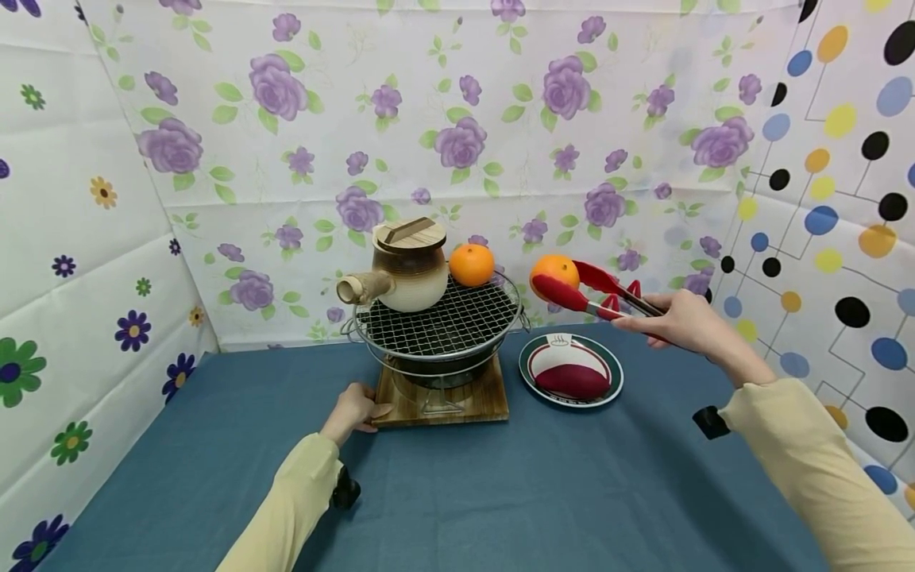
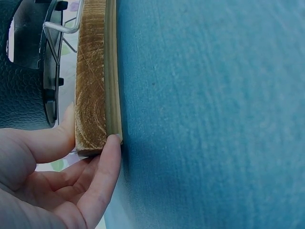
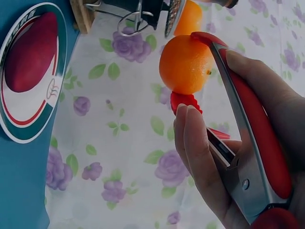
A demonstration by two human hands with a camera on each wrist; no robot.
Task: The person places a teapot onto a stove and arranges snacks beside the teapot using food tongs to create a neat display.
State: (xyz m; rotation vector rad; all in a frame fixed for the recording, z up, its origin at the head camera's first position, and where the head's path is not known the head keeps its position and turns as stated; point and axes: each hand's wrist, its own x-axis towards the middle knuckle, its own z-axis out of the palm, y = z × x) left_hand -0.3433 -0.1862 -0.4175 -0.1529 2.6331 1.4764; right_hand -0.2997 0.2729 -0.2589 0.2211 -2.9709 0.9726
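Note:
My left hand [image 1: 355, 409] pinches the front left corner of a square wooden board [image 1: 475, 411], thumb over the top and fingers at the side and lower edge. On that board stands a black round grill with a wire mesh [image 1: 475, 314]. My right hand [image 1: 682, 319] holds red-tipped metal tongs [image 3: 238, 119], and their tips clasp an orange [image 1: 559, 268] in the air, right of the grill. Another orange [image 1: 472, 264] sits on the mesh, beside a ceramic side-handled pot [image 1: 416, 284] with a wooden lid [image 1: 411, 234].
Right of the grill, a green-rimmed plate [image 1: 527, 365] bears an oblong dark red thing [image 1: 573, 381] resembling a sweet potato. A blue cloth [image 1: 457, 500] covers the table. Flower-patterned sheets [image 1: 314, 159] hang behind and at the left, a dotted one [image 1: 851, 238] at the right.

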